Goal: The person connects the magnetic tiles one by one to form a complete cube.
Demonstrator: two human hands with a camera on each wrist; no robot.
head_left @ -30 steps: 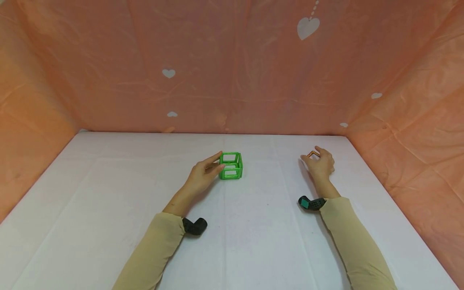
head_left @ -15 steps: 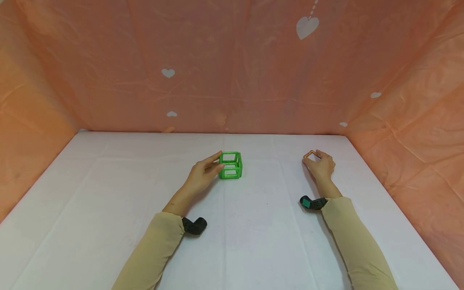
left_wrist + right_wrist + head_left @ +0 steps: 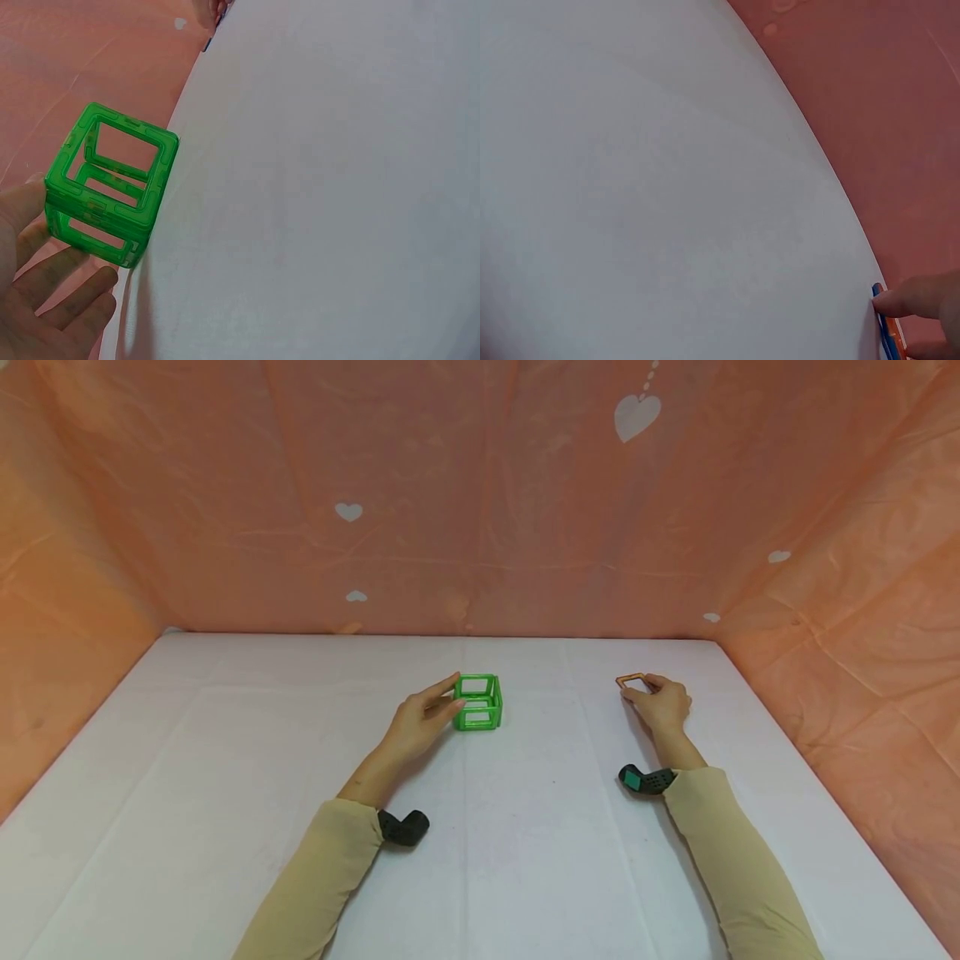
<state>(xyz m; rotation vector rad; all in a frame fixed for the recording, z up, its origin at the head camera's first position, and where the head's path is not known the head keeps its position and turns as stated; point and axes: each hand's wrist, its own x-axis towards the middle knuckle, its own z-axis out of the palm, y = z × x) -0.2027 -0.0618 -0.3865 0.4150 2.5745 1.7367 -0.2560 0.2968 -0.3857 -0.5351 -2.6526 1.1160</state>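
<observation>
In the head view, my left hand (image 3: 415,725) holds a green cube (image 3: 480,707) of open square magnetic tiles by its left side, between thumb and fingers. The cube stands near the middle of the table; the left wrist view shows the thumb on the cube (image 3: 105,206) and fingers spread below it. Over to the right, my right hand (image 3: 663,706) pinches an orange square magnetic tile (image 3: 630,677) by its near right part, thumb and fingertips on the frame. A blue layer (image 3: 883,330) lies against the orange one in the right wrist view, mostly cut off by the frame edge.
A white cloth covers the table (image 3: 525,835). Behind it hangs an orange curtain (image 3: 480,527) with pale hearts, and more of it closes off both sides. Black cameras are strapped to the left wrist (image 3: 403,828) and right wrist (image 3: 647,780).
The orange tile has turned and slid leftward in my right fingers, so more of its frame shows. My left hand and the green cube have stayed in place.
</observation>
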